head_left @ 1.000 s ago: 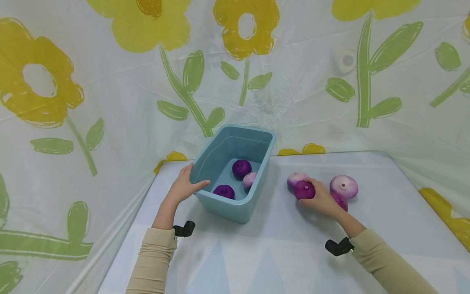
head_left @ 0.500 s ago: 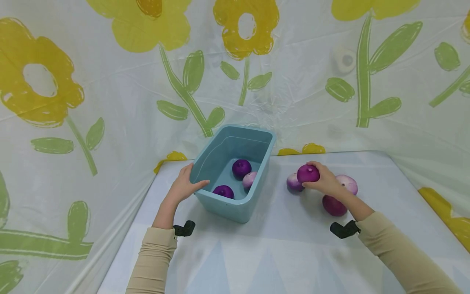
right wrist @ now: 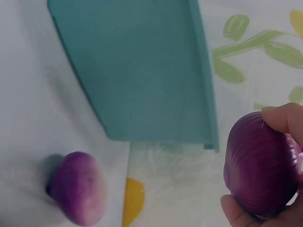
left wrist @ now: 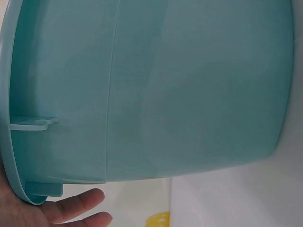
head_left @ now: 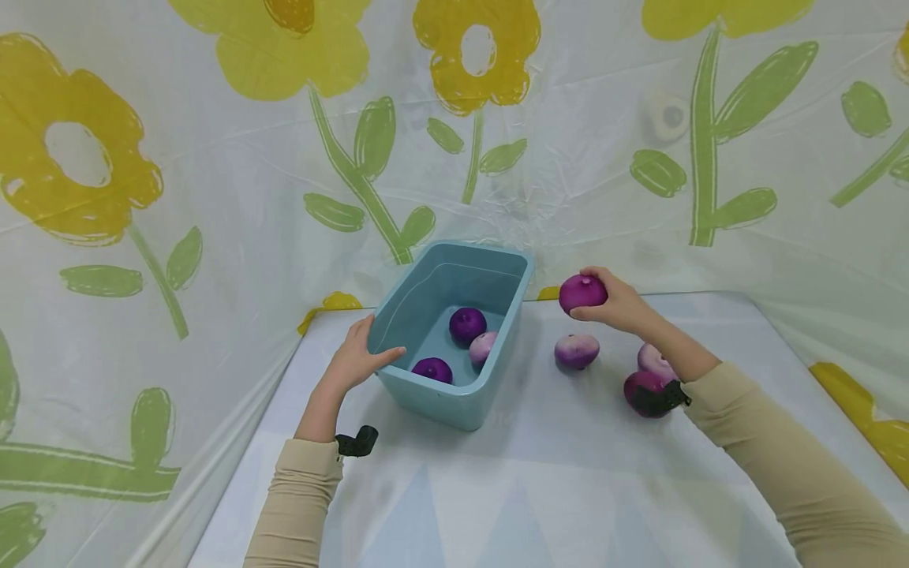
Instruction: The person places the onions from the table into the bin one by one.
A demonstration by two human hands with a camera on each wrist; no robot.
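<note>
A red onion is raised off the table in my right hand, pinched between thumb and fingers. In the right wrist view the onion's glossy purple side faces the camera. To its left stands a blue-green plastic bin. My left hand holds the bin's near-left corner, thumb over the rim and fingers along the outside. Inside lie two dark purple onions and a paler one. Below my right hand, a pale purple-and-white onion sits on the table.
Near my right wrist are a dark red onion and a pale onion, both partly hidden by the arm and its black wrist camera. Behind the white table hangs a flower-print curtain.
My right hand has lifted the red onion from beside the pale one, up and slightly back toward the curtain. The left hand and the bin have stayed put.
</note>
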